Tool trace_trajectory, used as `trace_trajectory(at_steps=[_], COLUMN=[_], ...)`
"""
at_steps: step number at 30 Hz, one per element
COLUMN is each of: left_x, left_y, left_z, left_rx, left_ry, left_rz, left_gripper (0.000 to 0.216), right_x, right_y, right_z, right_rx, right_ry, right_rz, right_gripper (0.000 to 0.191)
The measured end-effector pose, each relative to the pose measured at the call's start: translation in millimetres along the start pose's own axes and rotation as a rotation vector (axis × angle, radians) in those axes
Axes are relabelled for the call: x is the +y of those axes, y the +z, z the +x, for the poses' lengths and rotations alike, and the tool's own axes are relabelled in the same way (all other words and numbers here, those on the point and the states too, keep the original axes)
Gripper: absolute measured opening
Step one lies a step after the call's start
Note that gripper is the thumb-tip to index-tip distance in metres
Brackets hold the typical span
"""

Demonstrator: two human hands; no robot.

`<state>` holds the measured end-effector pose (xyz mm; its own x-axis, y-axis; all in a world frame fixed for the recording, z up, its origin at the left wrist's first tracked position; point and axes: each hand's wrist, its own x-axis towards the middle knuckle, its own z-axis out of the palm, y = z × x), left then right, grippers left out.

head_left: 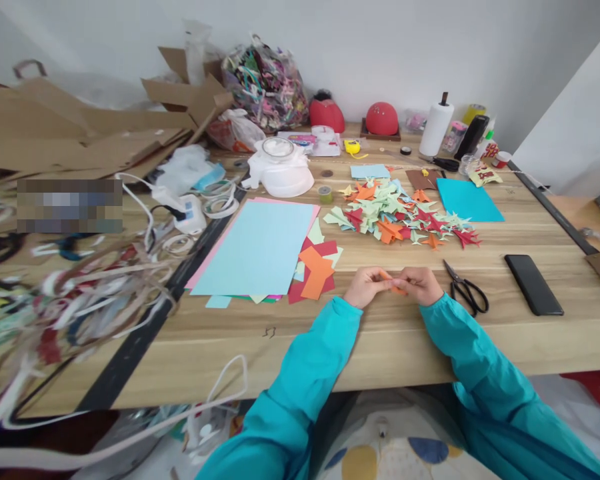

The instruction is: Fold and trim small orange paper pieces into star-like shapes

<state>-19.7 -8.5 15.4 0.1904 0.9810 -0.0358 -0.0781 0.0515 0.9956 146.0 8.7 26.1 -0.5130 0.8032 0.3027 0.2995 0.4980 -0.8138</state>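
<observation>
Close together over the front of the wooden table, my left hand (366, 287) and my right hand (419, 285) both pinch a small piece of orange paper (398, 289). Most of that paper is hidden by my fingers. Behind the hands lies a pile of folded paper pieces (387, 212) in pale green, orange, red and blue. Loose orange paper pieces (318, 275) and red ones lie left of my left hand. Beside them is a stack of coloured sheets (260, 243), light blue on top. Black-handled scissors (464, 287) rest just right of my right hand.
A black phone (534, 285) lies at the right. Further back are a bright blue sheet (470, 200), a paper roll (436, 130) and a yellow tape measure (352, 146). Tangled straps (105, 287), a power strip (190, 213) and cardboard (90, 133) crowd the left.
</observation>
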Motion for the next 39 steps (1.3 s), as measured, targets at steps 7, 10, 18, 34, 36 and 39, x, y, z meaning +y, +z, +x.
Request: trace_trajectory(at_steps=[7,10,18,34,36,39], left_x=[-8.3,-9.2,-5.5,-5.0,-3.6,-2.8], left_y=[6.6,6.0,2.3,0.7,1.2,2.9], left_z=[2.5,3.8,4.2,3.6,2.6,1.2], left_rx=[0.192,0.235,0.222,0.206,0.192,0.212], left_ry=[0.073,0.176,0.331,0.403,0.420,0.413], left_rz=[0.014,0.025,0.038,0.104,0.138,0.166], left_gripper=[0.027,0.024,0.015,0.012,0.011,0.010], right_x=[10.4,12.8,11.1,7.4,6.5,5.0], right_y=[9.5,11.4,8.9,9.8,9.6,10.0], right_z=[0.6,1.3,1.3,1.1,0.9,0.3], right_rx=[0.249,0.286,0.355,0.378,0.345,0.317], right_ry=[-0.013,-0.061,-0.215,-0.312,-0.313,-0.318], right_rz=[-0.095,-0.106,-0.245,-0.312,-0.311,-0.306], right_gripper=[0.031,0.027,0.017,0.011,0.012,0.013])
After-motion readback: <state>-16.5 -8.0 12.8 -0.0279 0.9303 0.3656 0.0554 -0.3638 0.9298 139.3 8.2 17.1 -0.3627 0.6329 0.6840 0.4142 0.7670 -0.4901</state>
